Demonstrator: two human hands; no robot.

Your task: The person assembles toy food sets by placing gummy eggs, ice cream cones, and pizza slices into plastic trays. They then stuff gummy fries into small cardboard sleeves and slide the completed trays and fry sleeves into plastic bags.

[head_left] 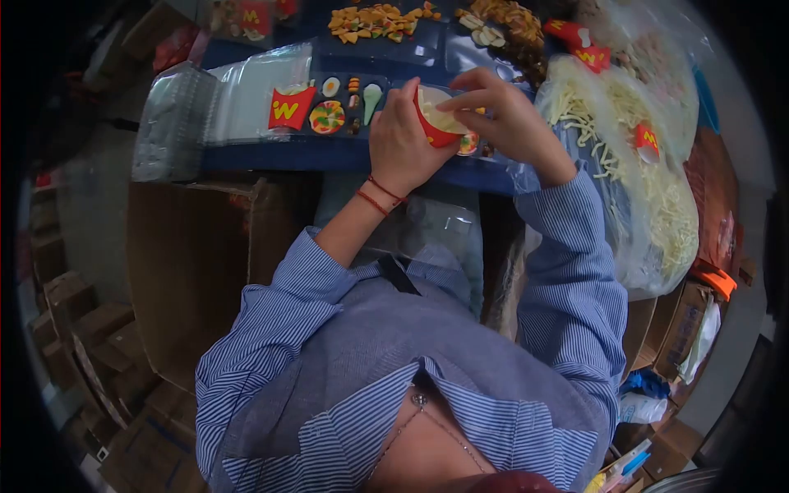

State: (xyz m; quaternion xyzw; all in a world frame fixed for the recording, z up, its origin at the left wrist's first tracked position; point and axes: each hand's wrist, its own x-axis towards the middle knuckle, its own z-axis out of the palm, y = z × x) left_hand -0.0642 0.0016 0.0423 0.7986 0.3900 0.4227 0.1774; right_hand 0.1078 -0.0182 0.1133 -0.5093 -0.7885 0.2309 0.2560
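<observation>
My left hand [400,141] grips a small red toy fries carton [433,123] over the blue table. My right hand [503,115] rests at the carton's open top, fingers pinched on pale yellow toy fries inside it. Just left of the hands lies a clear plastic tray [345,103] holding a filled red fries carton with a yellow M [289,108], a toy pizza [327,117], a fried egg and other small toy foods. A red string bracelet sits on my left wrist.
A big clear bag of loose pale toy fries [649,189] with red cartons lies at the right. Piles of toy food [374,20] sit further back. Stacked clear trays [177,123] lie at the left. Cardboard boxes [189,263] stand below the table edge.
</observation>
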